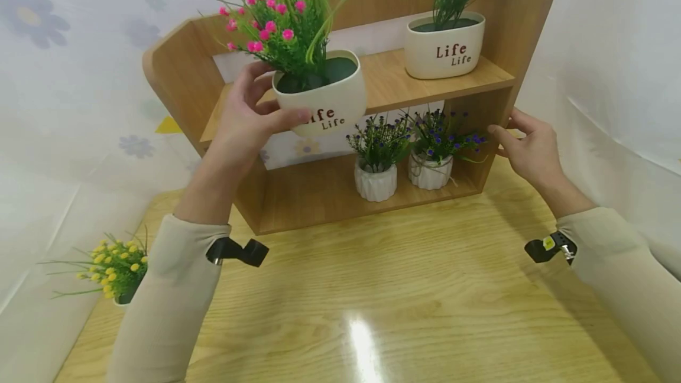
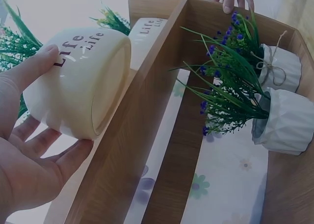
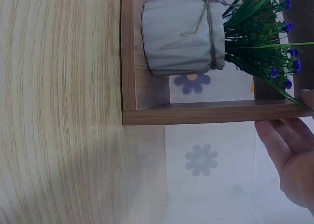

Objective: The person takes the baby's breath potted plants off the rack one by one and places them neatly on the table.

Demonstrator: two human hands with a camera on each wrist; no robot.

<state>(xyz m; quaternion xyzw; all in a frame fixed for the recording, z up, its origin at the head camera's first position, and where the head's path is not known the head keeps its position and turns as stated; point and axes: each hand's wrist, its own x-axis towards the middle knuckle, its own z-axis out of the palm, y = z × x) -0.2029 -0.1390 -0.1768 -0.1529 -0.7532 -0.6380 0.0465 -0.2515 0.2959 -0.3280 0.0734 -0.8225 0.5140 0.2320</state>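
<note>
Fingers and thumb of the left hand [image 1: 242, 120] pinch the pink-flowered "Life" planter [image 1: 335, 99] by its left side and front wall, pot tilted, at the front edge of the upper shelf [image 1: 383, 83]; contact there unclear. Right hand [image 1: 534, 146]: thumb inside, fingers outside, gripping the right side panel [image 1: 524, 34]. Planter probably fairly light, stiff; smooth wall could slip, rim might chip. Best hold, I judge: low across the pot's sides, clear of the sprigs [image 1: 282, 22], which look bendy.
</note>
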